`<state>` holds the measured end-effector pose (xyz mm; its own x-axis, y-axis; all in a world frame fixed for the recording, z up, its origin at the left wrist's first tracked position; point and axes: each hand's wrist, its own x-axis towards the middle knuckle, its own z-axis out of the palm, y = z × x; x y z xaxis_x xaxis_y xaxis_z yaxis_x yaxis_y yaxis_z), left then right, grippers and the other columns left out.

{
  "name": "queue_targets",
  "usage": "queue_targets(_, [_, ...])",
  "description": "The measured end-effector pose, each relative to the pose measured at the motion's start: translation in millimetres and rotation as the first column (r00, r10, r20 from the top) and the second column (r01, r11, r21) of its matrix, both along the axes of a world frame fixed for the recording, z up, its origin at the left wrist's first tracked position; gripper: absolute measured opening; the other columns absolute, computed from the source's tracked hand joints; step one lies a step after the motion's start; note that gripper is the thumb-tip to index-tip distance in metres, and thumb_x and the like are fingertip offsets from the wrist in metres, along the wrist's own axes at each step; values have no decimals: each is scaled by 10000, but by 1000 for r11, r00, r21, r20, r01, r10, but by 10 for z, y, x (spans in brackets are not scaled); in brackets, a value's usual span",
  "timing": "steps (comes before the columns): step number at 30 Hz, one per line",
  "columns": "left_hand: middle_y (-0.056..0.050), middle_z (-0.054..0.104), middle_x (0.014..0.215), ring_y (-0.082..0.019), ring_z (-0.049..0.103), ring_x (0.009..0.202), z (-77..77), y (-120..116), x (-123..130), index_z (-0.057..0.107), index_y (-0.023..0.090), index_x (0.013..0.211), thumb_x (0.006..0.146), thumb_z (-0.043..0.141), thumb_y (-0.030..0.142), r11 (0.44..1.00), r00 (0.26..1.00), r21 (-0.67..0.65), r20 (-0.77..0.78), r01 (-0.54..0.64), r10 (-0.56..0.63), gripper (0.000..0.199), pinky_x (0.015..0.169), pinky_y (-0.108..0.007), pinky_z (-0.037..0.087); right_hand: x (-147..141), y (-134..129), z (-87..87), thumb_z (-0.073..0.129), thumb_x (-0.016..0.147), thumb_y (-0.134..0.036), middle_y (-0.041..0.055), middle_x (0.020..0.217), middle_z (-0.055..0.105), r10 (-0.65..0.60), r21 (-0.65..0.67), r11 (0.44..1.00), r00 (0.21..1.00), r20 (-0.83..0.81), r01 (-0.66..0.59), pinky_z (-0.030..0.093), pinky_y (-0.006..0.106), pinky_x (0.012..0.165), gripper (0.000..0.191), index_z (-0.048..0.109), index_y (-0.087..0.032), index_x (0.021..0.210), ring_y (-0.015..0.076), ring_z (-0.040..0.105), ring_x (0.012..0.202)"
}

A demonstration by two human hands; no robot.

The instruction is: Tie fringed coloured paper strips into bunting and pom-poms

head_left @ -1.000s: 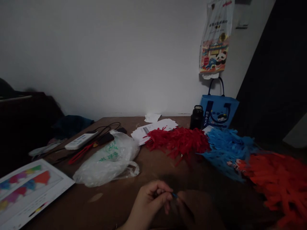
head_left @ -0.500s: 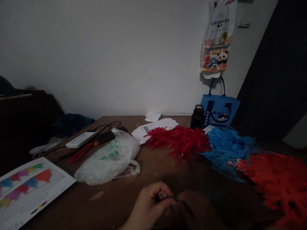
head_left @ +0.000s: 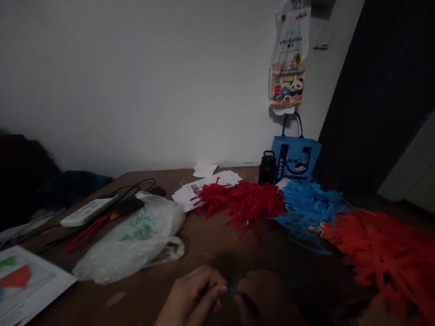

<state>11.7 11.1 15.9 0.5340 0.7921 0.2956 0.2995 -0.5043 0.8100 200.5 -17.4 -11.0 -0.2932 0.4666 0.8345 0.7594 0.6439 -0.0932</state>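
At the bottom centre, my left hand [head_left: 197, 294] has its thumb and fingertips pinched together at one end of a small dark bluish object [head_left: 233, 290], too dim to name. Close on its right, my right hand [head_left: 260, 292] is curled in shadow around the other side, with a dark strip showing by its fingers. Both hands are above the brown table [head_left: 204, 244], nearly touching. Beyond them lie red strips [head_left: 254, 199], blue strips [head_left: 312, 199] and, at the right, orange-red strips [head_left: 380, 244].
A clear plastic bag [head_left: 136, 240] lies left of centre, beside a white power strip [head_left: 89, 210] and cables. A printed sheet [head_left: 44, 290] is at the lower left. White papers [head_left: 186, 192], a black bottle [head_left: 267, 167] and a blue bag [head_left: 295, 156] stand or lie at the back.
The view has turned right, so the table's things appear further left. Between my hands, slightly more of the small bluish object shows, and my fingertips are a little further apart.
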Motion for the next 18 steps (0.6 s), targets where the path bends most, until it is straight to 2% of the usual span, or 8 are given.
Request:
queue_targets(3, [-17,669,627,-162,628,562,190,221,-42,656,223,750,900,538,465,992,994,69,43,-102,99,308,535,-216,474,172,-42,96,312,1024,-367,26,791,690,-40,-22,999,998,-39,39,506,275,707,343,594,-196,929,150,658,746])
queue_targets(6, [-22,665,675,-188,643,597,419,771,-113,603,199,834,872,509,547,959,957,22,76,-282,279,363,569,-258,522,329,-116,57,446,979,-388,105,1086,680,-220,-5,975,969,-108,221,535,341,860,339,555,-172,1216,212,645,1032])
queue_targets(8, [-50,672,745,-214,667,673,558,1243,-156,577,172,905,882,430,535,904,908,118,-32,-411,418,392,632,-301,553,368,-154,-25,519,941,-360,104,1111,672,-279,-8,960,948,-156,281,553,340,859,345,559,-191,1239,222,645,1053])
queue_targets(10, [-107,681,853,-255,676,733,665,1658,-154,580,122,1016,880,415,431,878,879,173,-100,-445,466,376,698,-383,558,361,-165,-90,561,908,-347,98,1100,677,-297,-13,954,939,-171,300,558,377,870,360,570,-207,1239,245,654,1045])
queue_targets(12, [-166,661,975,-315,656,886,719,1902,-54,572,83,1107,857,450,329,849,851,262,-145,-459,505,371,841,-489,510,338,-145,-97,568,893,-353,87,1056,693,-283,-3,958,947,-150,286,561,396,865,364,579,-211,1228,258,669,1012])
queue_targets(15, [-162,633,1086,-321,590,1065,659,1873,346,623,121,1096,875,466,238,874,885,388,-239,-291,400,296,989,-495,417,311,-68,-25,497,920,-367,66,941,718,-195,64,977,975,-106,202,570,356,819,316,595,-196,1167,229,696,901])
queue_targets(17, [-93,659,1047,-252,618,1022,516,1670,758,681,182,999,893,512,232,912,915,409,-357,-26,186,205,963,-370,459,291,-3,0,434,953,-375,51,859,724,-148,134,978,983,-106,162,572,314,772,297,601,-187,1110,198,699,824])
queue_targets(18, [-62,664,1051,-221,630,1011,422,1550,986,689,212,1003,899,536,236,909,908,405,-410,98,85,187,946,-316,472,278,30,-14,406,968,-377,43,826,723,-133,165,975,985,-110,150,571,298,751,300,600,-184,1092,184,698,793])
